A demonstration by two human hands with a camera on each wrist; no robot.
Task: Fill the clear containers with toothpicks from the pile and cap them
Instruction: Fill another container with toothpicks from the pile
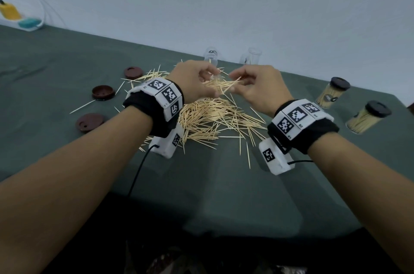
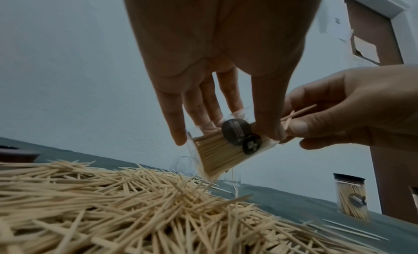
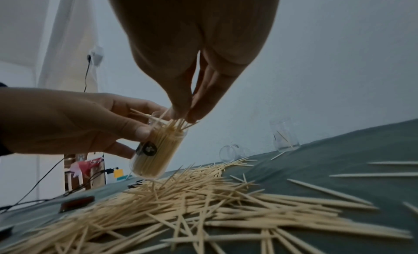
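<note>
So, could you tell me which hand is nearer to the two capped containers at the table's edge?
The right. The right hand works over the pile, on the same side as the capped containers; the left hand, holding the clear container, sits farther off, beyond the right.
</note>
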